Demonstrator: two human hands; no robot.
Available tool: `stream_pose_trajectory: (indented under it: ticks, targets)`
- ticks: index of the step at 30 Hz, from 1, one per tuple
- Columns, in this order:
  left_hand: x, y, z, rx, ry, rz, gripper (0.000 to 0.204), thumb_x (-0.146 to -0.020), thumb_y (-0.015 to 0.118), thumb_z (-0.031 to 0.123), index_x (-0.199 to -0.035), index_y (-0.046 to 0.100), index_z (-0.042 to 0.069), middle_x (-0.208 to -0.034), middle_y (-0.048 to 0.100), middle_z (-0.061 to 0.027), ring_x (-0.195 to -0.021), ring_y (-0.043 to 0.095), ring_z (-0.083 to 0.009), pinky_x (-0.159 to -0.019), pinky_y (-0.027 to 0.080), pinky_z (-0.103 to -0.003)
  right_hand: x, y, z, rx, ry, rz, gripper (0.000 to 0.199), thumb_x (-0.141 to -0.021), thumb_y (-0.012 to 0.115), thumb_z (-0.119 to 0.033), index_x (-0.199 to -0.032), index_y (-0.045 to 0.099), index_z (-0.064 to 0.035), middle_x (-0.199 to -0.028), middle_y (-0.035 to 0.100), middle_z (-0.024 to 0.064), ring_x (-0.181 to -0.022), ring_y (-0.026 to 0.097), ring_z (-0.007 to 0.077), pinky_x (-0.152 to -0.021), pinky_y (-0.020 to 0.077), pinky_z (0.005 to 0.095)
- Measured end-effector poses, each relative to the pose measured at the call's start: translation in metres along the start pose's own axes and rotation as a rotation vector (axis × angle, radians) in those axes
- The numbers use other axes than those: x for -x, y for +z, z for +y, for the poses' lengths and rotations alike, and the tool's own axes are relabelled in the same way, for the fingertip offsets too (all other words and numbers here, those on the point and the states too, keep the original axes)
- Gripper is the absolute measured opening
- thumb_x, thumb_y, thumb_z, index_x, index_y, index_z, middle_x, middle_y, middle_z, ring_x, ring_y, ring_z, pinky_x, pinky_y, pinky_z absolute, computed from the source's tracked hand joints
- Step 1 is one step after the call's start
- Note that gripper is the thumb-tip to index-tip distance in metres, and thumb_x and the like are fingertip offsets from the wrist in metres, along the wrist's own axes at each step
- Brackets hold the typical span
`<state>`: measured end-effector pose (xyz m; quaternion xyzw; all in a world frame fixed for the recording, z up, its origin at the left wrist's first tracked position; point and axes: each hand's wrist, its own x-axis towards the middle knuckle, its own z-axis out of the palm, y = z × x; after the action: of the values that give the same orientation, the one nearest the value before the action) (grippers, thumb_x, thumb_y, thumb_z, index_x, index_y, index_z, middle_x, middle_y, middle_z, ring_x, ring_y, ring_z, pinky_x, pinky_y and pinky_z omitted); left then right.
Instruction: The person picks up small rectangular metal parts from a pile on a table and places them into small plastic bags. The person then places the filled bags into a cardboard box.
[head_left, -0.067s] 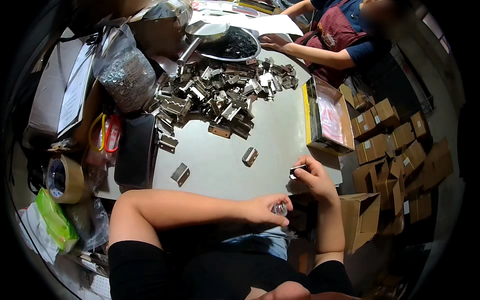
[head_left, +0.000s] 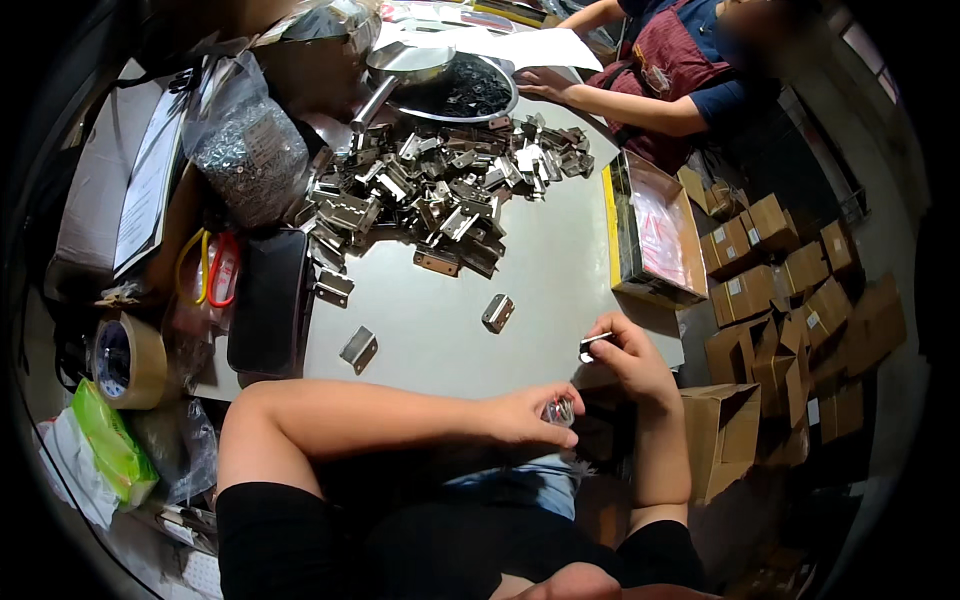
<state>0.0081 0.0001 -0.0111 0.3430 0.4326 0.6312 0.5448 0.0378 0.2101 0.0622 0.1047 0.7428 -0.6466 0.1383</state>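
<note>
Near the table's front edge, my left hand [head_left: 525, 414] is closed around a small clear bag [head_left: 559, 410] with shiny metal bits inside. My right hand [head_left: 637, 362], to its right and a little farther off, pinches a bent metal bracket [head_left: 590, 346] between thumb and fingers. Two similar pieces lie apart on the table: one loose bracket [head_left: 498, 313] ahead of my hands, another bracket [head_left: 359, 349] toward the left. A large heap of metal brackets [head_left: 440, 190] covers the middle of the table's far half.
An open box of clear bags [head_left: 661, 232] stands at the table's right edge. On the left are a black phone-like slab [head_left: 269, 302], scissors [head_left: 207, 268], tape [head_left: 131, 358] and a bag of screws [head_left: 250, 160]. A metal pan [head_left: 455, 88] holds black pieces. A co-worker's arm [head_left: 640, 105] rests beyond.
In my right hand the bracket has turned slightly, showing its edge more. My left hand stays almost where it was, still around the small bag.
</note>
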Motion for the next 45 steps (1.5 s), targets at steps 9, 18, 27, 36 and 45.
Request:
stream_pose_trajectory:
  ticks: [9, 18, 27, 36, 45]
  targets:
    - [0.002, 0.000, 0.005, 0.203, -0.017, 0.022, 0.062, -0.084, 0.076, 0.018, -0.134, 0.042, 0.006, -0.103, 0.053, 0.0011, -0.093, 0.052, -0.0076, -0.079, 0.044, -0.022, 0.036, 0.034, -0.043, 0.568, -0.312, -0.141, 0.015, -0.080, 0.073, -0.006, -0.093, 0.067, 0.0004, -0.082, 0.068, 0.0104, -0.073, 0.065, 0.0207, -0.067, 0.0512, 0.0299]
    - [0.001, 0.000, 0.016, 0.182, 0.094, -0.107, 0.059, -0.087, 0.073, 0.017, -0.135, 0.041, 0.005, -0.108, 0.051, 0.0004, -0.100, 0.048, -0.0075, -0.086, 0.042, -0.024, 0.034, 0.037, -0.044, 0.634, -0.401, -0.228, 0.021, -0.081, 0.071, -0.008, -0.102, 0.069, -0.0031, -0.083, 0.068, 0.0107, -0.077, 0.065, 0.0248, -0.071, 0.0511, 0.0325]
    - [-0.001, -0.007, 0.007, 0.222, 0.037, -0.065, 0.069, -0.086, 0.074, 0.032, -0.138, 0.038, 0.006, -0.110, 0.049, -0.0006, -0.099, 0.049, -0.0091, -0.081, 0.044, -0.024, 0.044, 0.041, -0.047, 0.610, -0.429, -0.208, 0.020, -0.080, 0.070, -0.004, -0.099, 0.067, 0.0012, -0.100, 0.067, 0.0166, -0.085, 0.067, 0.0280, -0.076, 0.0514, 0.0339]
    - [-0.003, -0.014, 0.010, 0.326, 0.240, -0.070, 0.092, -0.079, 0.075, 0.054, -0.142, 0.027, 0.007, -0.117, 0.043, -0.0053, -0.103, 0.048, -0.0126, -0.082, 0.045, -0.024, 0.040, 0.045, -0.041, 0.806, -0.710, -0.140, 0.017, -0.076, 0.074, -0.006, -0.087, 0.063, -0.0085, -0.124, 0.050, 0.0128, -0.111, 0.046, 0.0317, -0.095, 0.0421, 0.0389]
    - [-0.007, -0.019, 0.021, -0.448, 0.404, 0.517, 0.034, -0.084, 0.073, 0.013, -0.111, 0.054, 0.002, -0.097, 0.062, -0.0051, -0.088, 0.058, -0.0135, -0.080, 0.049, -0.029, 0.027, 0.038, -0.042, 0.762, -0.745, 0.038, 0.018, -0.079, 0.072, -0.004, -0.092, 0.061, -0.0054, -0.122, 0.048, 0.0158, -0.101, 0.054, 0.0299, -0.087, 0.0474, 0.0376]
